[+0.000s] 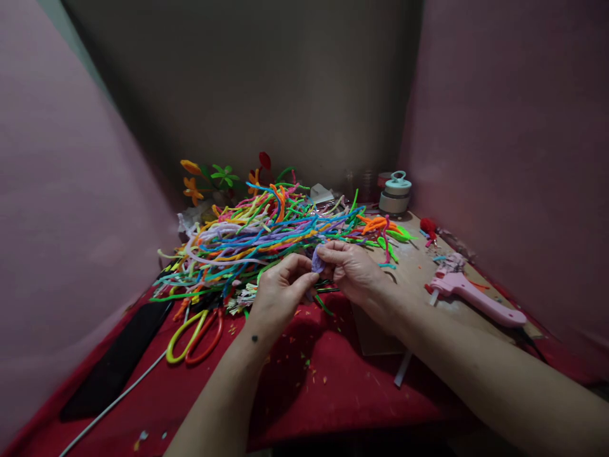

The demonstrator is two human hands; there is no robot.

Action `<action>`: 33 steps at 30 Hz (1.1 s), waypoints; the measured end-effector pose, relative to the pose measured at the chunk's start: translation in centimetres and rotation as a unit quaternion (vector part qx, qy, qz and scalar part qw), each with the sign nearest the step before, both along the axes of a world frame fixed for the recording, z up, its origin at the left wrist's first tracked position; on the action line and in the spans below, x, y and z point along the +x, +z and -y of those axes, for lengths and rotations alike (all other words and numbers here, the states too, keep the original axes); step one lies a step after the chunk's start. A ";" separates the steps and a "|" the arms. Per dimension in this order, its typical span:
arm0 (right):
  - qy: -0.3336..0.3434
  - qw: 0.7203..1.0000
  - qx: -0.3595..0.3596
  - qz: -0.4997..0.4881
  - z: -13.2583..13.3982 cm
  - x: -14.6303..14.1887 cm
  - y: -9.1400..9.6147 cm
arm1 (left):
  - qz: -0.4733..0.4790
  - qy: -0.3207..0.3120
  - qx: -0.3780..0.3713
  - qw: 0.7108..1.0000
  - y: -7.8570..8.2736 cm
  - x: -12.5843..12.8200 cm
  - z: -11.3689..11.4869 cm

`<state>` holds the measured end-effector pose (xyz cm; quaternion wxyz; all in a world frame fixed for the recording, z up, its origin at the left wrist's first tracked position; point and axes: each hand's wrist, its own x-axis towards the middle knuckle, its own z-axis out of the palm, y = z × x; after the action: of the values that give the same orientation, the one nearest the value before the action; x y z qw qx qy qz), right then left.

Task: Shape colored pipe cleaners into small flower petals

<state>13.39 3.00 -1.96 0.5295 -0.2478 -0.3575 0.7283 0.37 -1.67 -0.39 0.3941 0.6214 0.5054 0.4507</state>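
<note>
My left hand (280,293) and my right hand (353,270) meet above the red cloth (304,381), both pinching a small lilac pipe-cleaner piece (316,260) between thumb and fingers. Just behind them lies a big tangled heap of coloured pipe cleaners (266,238). The fingers of both hands are closed on the lilac piece.
Scissors with yellow and red-orange handles (195,336) lie left of my hands. A pink glue gun (471,295) rests on brown cardboard (419,266) at the right. Pipe-cleaner flowers (209,178) and a stack of tape rolls (394,193) stand at the back. Pink walls close both sides.
</note>
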 end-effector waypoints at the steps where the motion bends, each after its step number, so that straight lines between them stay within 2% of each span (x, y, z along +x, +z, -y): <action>1: -0.002 1.000 0.003 0.001 0.0 0.0 0.0 | -0.007 0.003 -0.004 1.000 0.1 0.0 0.1; 6: -0.013 1.000 -0.008 0.004 0.1 0.0 0.2 | -0.009 0.011 -0.033 0.999 0.5 0.1 0.3; 9: 0.002 1.000 -0.007 -0.006 0.2 0.0 0.3 | 0.009 0.011 -0.037 0.999 0.3 0.0 0.1; 14: 0.064 0.997 0.015 -0.026 0.3 -0.4 -0.3 | 0.093 0.040 0.017 0.995 -0.1 -0.1 -0.5; 17: 0.091 0.995 0.024 0.011 0.4 -0.6 -0.6 | 0.116 0.055 0.039 0.991 -0.3 -0.2 -0.7; 21: 0.051 0.994 0.042 0.088 0.6 -0.4 -0.3 | 0.106 0.058 0.005 0.993 0.1 -0.5 -0.6; 25: 0.039 0.980 0.092 0.169 1.1 -0.3 0.3 | 0.108 0.099 0.022 0.989 0.6 -1.3 -0.6; 30: 0.093 0.965 0.126 0.210 1.9 -0.4 0.4 | 0.135 0.012 -0.025 0.990 0.8 -2.0 -0.6; 33: 0.121 0.957 0.143 0.221 2.1 -0.4 0.4 | 0.111 -0.008 -0.046 0.993 0.9 -2.1 -0.5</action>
<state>12.95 0.94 -1.53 0.3752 -0.2790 -0.5930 0.6555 -1.78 -1.21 0.48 0.4791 0.5530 0.4737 0.4902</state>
